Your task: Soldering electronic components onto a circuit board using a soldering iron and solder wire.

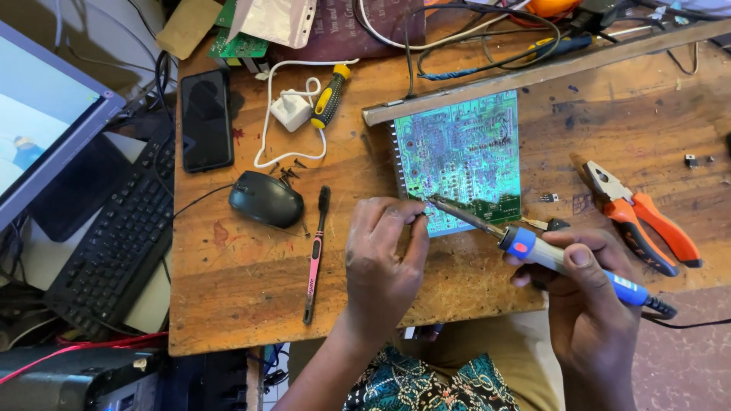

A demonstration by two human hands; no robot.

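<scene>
A green circuit board (466, 156) lies solder side up on the wooden table (244, 281). My right hand (590, 293) grips a blue-handled soldering iron (533, 247), its metal tip resting near the board's lower left corner. My left hand (381, 259) is pinched just beside that tip; whether it holds something thin between the fingers is too small to tell. The iron's black cord trails off to the right.
Orange-handled pliers (640, 217) lie right of the board. A pink and black toothbrush (315, 255), black mouse (266, 199), phone (205, 120), yellow screwdriver (329, 97) and white charger (291, 109) sit to the left. A keyboard (122, 236) and monitor (38, 114) stand beyond the table's left edge.
</scene>
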